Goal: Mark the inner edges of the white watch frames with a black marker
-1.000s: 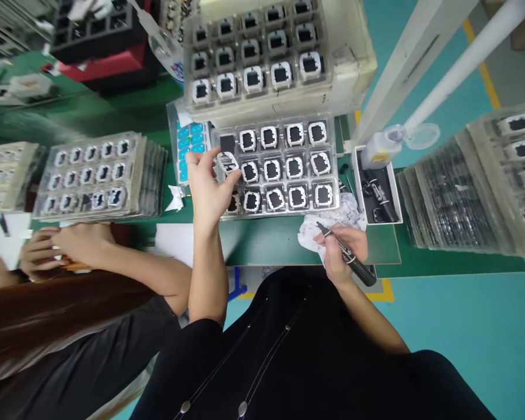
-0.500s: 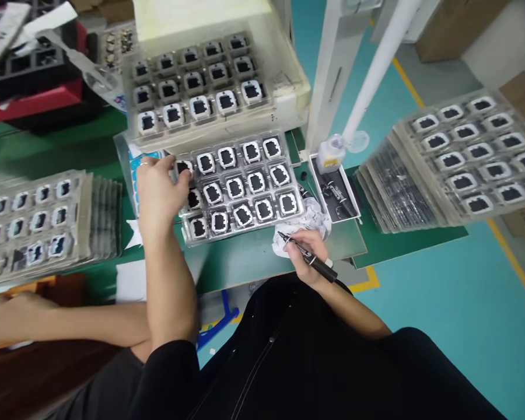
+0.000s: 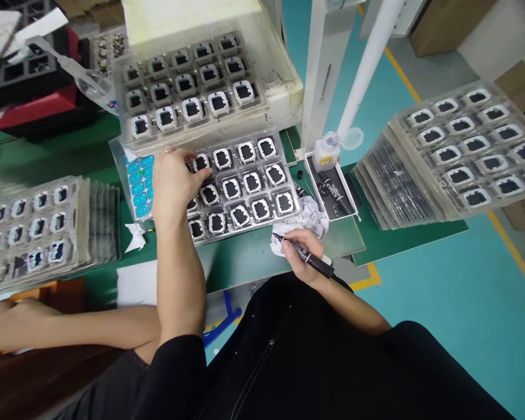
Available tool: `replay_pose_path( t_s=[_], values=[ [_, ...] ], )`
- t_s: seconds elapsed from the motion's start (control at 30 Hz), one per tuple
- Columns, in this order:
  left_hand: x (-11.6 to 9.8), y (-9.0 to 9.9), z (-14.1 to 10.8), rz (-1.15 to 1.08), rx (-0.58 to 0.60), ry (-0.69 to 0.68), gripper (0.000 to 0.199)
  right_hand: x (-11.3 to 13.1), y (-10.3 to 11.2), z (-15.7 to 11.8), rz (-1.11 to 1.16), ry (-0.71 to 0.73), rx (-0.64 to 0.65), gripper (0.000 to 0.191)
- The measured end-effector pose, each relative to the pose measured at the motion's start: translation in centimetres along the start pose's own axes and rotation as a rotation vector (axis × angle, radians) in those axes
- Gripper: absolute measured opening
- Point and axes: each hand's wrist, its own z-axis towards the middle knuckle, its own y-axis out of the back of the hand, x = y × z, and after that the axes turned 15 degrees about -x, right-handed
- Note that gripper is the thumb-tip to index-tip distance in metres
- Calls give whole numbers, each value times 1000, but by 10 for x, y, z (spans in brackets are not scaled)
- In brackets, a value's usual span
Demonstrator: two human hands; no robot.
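Your left hand lies over the left end of the clear tray on the green counter, fingers curled down onto a white-framed part in the top row; whether they pinch it you cannot tell; your right hand is closed round a black marker, resting beside a crumpled cloth just in front of the tray; a co-worker's arm lies at your left.
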Motion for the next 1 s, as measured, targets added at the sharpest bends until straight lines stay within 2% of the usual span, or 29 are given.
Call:
replay_pose_path(
  t_s=[0.13, 0.23, 0.37, 0.43, 0.5, 0.57, 0.6, 0.67, 0.77, 0.83, 0.9, 0.93, 1.0],
  values=[
    [4, -8, 0, -38, -28, 120, 38, -1, -1, 1, 3, 24, -14, 14],
    [3, -11, 1, -95, -92, 145, 33, -2, -1, 3, 6, 41, -20, 15],
    [-9, 4, -13, -114, -203, 115, 40, -2, 0, 3, 13, 42, -39, 17],
    [-16, 20, -38, -214, -249, 54, 44, -1, 0, 3, 37, 31, -58, 15],
    [-24, 38, -77, -405, -287, 33, 47, -1, 1, 2, 52, 12, -77, 14],
    [-31, 53, -126, -538, -250, 11, 46, -1, 1, 1, 53, -15, -86, 16],
    [-34, 58, -151, -531, -209, -3, 44, -1, 1, 1, 51, -32, -82, 18],
    [-41, 59, -198, -464, -72, -60, 41, -1, 2, 0, 51, -62, -71, 19],
    [-48, 40, -248, -314, 0, -129, 34, 0, 3, 0, 61, -70, -62, 19],
    [-51, 21, -265, -210, -3, -139, 32, 0, 4, 1, 60, -63, -58, 18],
    [-52, 9, -270, -160, -30, -121, 40, 1, 3, 2, 49, -57, -62, 19],
    [-53, 8, -269, -172, -59, -110, 43, 1, 3, 2, 41, -57, -68, 20],
    [-55, 18, -266, -293, -149, -76, 40, 2, 2, 3, 28, -60, -85, 22]
  ],
)
